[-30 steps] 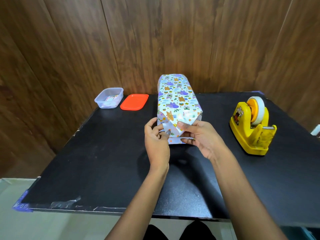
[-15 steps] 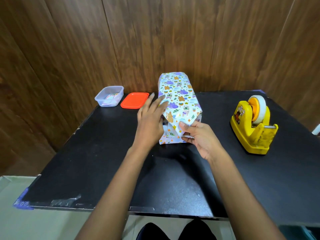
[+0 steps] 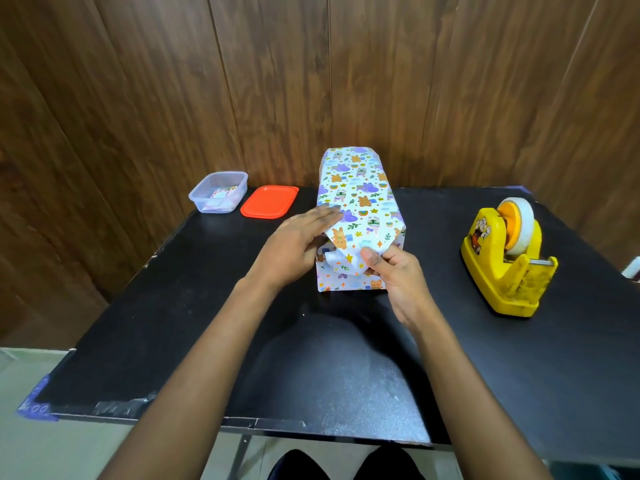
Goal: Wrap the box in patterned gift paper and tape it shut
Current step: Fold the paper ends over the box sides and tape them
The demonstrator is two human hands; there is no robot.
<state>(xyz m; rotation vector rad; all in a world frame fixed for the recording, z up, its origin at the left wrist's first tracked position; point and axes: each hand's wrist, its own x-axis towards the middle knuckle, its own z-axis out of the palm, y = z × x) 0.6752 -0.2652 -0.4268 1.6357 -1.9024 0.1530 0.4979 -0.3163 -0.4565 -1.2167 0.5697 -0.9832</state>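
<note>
A small indoor craft corner — wood-panelled walls (image 3: pixel 242 81) hem a black table (image 3: pixel 166 306), yellow tape dispenser (image 3: pixel 505 268) at 3 o'clock, clear plastic tub (image 3: pixel 219 192) and orange lid (image 3: pixel 269 201) at 11 o'clock.

Clear tub (image 3: pixel 218 197) holding perhaps paper scraps, orange lid (image 3: pixel 269 201) just beside, on black table (image 3: pixel 166 306); wood-panel wall (image 3: pixel 173 98) behind.

Left hand (image 3: pixel 295 244) lies flat, fingers straight; right hand (image 3: pixel 398 276) pinches the gift paper (image 3: pixel 360 202).
</note>
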